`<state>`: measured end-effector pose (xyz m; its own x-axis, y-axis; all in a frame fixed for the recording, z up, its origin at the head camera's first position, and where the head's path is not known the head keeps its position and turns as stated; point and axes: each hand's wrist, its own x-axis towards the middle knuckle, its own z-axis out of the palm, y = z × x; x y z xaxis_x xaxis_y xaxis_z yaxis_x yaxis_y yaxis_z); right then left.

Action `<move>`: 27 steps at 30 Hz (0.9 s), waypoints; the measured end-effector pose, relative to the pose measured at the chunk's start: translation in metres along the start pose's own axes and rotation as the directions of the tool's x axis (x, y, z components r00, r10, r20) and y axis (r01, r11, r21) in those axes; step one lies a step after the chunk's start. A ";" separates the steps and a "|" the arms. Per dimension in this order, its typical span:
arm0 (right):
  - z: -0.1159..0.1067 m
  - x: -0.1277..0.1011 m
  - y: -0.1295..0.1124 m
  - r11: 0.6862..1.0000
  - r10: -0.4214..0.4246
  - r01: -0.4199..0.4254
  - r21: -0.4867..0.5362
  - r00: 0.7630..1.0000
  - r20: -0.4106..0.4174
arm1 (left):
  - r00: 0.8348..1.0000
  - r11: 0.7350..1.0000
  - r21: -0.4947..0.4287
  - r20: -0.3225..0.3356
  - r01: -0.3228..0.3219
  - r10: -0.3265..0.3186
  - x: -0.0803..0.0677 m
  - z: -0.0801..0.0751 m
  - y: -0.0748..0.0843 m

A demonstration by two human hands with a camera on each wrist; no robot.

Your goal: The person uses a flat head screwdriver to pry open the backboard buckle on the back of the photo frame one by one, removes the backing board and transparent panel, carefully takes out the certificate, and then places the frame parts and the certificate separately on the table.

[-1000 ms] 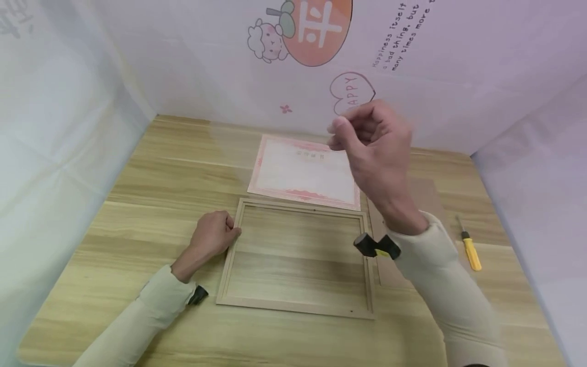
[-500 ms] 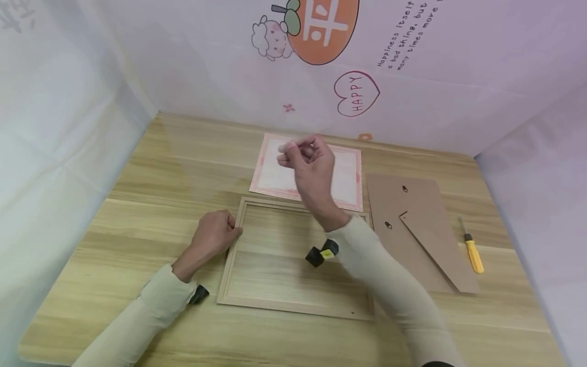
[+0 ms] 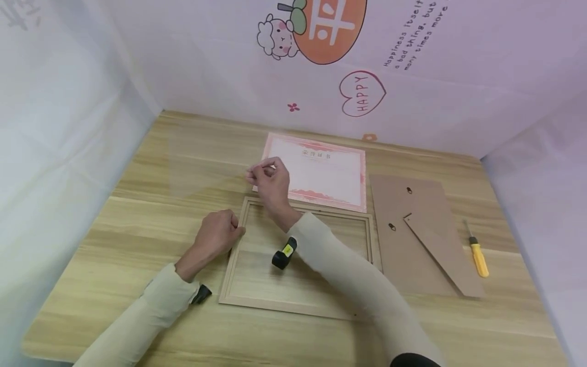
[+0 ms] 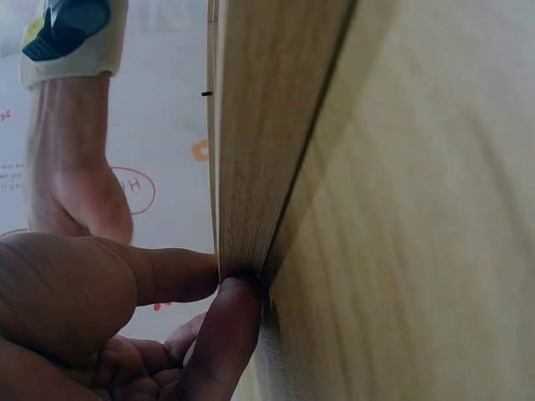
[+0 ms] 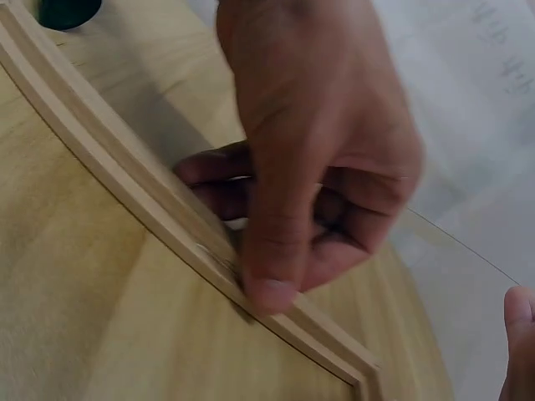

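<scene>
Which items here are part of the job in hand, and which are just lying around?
In hand: wooden frame, gripped by the left hand; clear pane, pinched at a corner by the right hand.
Lying about: certificate, backing board, yellow screwdriver.

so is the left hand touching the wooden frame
Touching. The right wrist view shows the left hand with its thumb pressed on the wooden frame rail; the left wrist view shows fingertips at its edge.

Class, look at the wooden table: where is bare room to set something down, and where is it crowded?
Bare table lies left of the frame and along the near edge. Crowded: certificate, backing board and screwdriver fill the far right; the left hand grips the frame's edge.
</scene>
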<state>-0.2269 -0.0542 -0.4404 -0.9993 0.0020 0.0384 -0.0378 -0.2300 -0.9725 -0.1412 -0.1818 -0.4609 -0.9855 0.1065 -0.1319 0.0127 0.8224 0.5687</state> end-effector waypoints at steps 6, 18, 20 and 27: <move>0.015 0.002 0.015 0.997 0.059 -0.059 0.056 0.998 -0.005 | 1.000 1.000 -0.002 0.003 -0.008 0.008 0.002 0.001 -0.001; 0.035 0.010 0.033 0.973 0.208 -0.201 0.114 0.977 -0.053 | 1.000 1.000 -0.001 -0.009 -0.012 0.012 0.003 0.001 -0.002; 0.036 0.011 0.036 0.971 0.224 -0.218 0.100 0.973 -0.052 | 1.000 1.000 -0.006 -0.005 -0.011 0.011 0.003 0.000 -0.002; 0.040 0.010 0.042 0.950 0.300 -0.298 0.092 0.954 -0.014 | 1.000 1.000 -0.016 -0.004 -0.003 0.003 0.002 0.000 -0.004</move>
<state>-0.2381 -0.1028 -0.4716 -0.9645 -0.0535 -0.2586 0.2623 -0.3088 -0.9142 -0.1432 -0.1854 -0.4636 -0.9862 0.1066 -0.1271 0.0128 0.8129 0.5822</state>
